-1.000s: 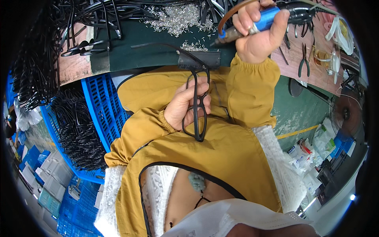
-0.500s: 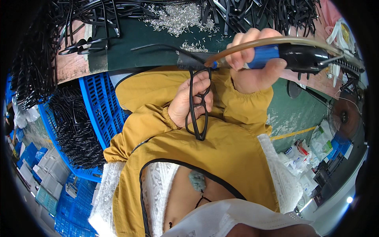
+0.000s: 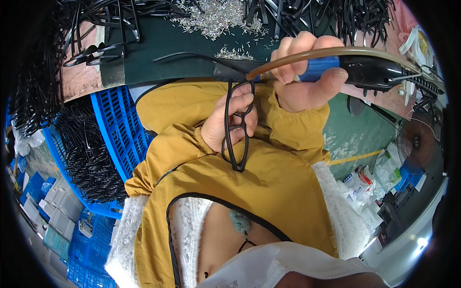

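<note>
My left hand [image 3: 216,125] is closed round a black eyeglass frame [image 3: 238,166], which hangs below the table edge with one temple arm stretched to the left over the tabletop. In my right hand [image 3: 305,93] is a blue and black electric screwdriver [image 3: 365,71], lying sideways with its tip pointing left. That tip meets the upper end of the frame, near the hinge, beside a dark block [image 3: 229,72] at the table edge. A brown curved tube [image 3: 293,55] runs along the screwdriver and partly covers my fingers and the tip. Any screw at the hinge is too small to see.
Small silver screws [image 3: 211,20] lie heaped on the dark green mat [image 3: 153,60], with black eyeglass parts [image 3: 105,29] around them. A blue basket [image 3: 113,127] at the left holds many black temple arms [image 3: 84,153]. A fan [image 3: 415,139] stands at the far right.
Both hands hold nearly the same pose. The eyeglass frame and the screwdriver tip have shifted slightly left in view, along with the surroundings.
</note>
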`<action>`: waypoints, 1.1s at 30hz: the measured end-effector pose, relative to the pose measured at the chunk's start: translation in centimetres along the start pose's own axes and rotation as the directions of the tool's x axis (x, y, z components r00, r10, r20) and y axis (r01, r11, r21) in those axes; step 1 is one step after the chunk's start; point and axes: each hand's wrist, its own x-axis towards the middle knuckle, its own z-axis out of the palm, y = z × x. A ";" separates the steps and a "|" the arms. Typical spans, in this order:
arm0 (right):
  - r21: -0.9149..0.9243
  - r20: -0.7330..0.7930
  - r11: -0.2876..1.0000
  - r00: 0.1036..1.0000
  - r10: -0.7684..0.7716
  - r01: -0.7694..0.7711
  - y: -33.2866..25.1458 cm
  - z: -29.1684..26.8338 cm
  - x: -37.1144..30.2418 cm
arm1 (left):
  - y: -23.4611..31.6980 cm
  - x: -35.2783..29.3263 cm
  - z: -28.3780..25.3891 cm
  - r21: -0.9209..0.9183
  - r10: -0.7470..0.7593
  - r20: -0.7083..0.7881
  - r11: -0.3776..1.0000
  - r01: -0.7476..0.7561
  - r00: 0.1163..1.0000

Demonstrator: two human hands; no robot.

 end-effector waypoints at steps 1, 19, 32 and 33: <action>-0.020 0.023 1.000 1.000 0.015 -0.015 0.0 -0.2 0.0 | 0.1 0.0 0.0 -0.008 -0.011 -0.022 1.000 0.011 1.000; 0.010 -0.243 0.985 0.956 -0.165 0.173 0.5 -3.3 7.8 | 5.6 -3.0 2.0 0.357 0.668 0.055 0.681 -0.640 0.742; 0.153 0.005 0.972 0.984 0.180 -0.179 0.0 -3.9 4.3 | 0.1 -1.7 0.9 0.799 0.778 0.335 0.065 -0.598 0.532; 0.155 0.036 0.971 0.983 0.181 -0.184 0.0 -4.3 4.3 | 0.2 -1.7 0.9 0.843 0.762 0.387 -0.064 -0.534 0.520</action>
